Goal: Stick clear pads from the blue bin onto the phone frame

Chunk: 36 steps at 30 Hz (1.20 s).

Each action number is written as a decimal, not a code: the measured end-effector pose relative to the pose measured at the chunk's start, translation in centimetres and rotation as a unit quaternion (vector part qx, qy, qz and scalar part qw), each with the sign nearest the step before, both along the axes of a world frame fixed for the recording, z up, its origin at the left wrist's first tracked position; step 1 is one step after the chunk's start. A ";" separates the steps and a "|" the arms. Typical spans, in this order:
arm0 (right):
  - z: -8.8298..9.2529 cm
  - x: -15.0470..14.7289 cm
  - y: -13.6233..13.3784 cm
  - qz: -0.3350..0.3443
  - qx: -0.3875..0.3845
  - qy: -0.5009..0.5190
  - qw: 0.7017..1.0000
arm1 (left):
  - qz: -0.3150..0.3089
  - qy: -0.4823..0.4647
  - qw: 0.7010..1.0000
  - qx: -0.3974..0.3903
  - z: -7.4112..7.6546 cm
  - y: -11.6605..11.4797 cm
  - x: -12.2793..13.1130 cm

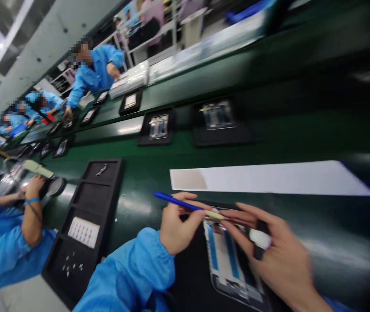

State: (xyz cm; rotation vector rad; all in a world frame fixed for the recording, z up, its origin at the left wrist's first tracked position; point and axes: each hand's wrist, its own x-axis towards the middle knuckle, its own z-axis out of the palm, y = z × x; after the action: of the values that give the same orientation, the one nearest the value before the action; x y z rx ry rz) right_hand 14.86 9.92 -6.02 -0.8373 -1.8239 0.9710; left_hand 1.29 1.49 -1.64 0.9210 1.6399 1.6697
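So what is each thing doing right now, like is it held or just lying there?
Blue tool: held in the left hand, tip over the phone frame.
Phone frame: lying flat on a black mat, right hand resting on it.
White sheet: lying flat on the green belt, untouched.
Black compartment tray: on the bench, small parts inside.
Trays on the belt: each carrying a frame.

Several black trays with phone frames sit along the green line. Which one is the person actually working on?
The phone frame nearest the camera, under both hands: the left hand holds a blue-handled tool at its top edge, and the right hand steadies it. The others lie untouched across the belt.
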 end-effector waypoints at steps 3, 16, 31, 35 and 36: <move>1.4 -0.3 0.0 0.032 -0.023 0.032 0.999 | 0.009 -0.017 1.000 -0.007 0.0 0.2 -0.1; 1.6 -0.2 0.0 0.066 -0.025 0.103 0.992 | 0.014 0.029 0.999 0.006 0.5 0.2 -0.3; 2.6 -0.3 0.4 0.077 -0.164 0.120 0.976 | -0.036 0.358 0.919 0.161 0.0 -0.1 -0.1; 2.9 -0.3 0.4 0.088 -0.173 0.122 0.973 | -0.006 0.370 0.917 0.150 0.0 0.0 -0.1; 2.9 -0.3 0.5 0.089 -0.177 0.121 0.973 | -0.001 0.374 0.916 0.148 -0.1 0.0 -0.2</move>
State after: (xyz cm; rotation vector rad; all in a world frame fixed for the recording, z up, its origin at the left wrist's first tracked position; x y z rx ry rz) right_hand 14.57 10.37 -3.08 -0.7333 -1.5564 1.4774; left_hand 1.12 1.51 -1.73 1.8907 1.8510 1.6959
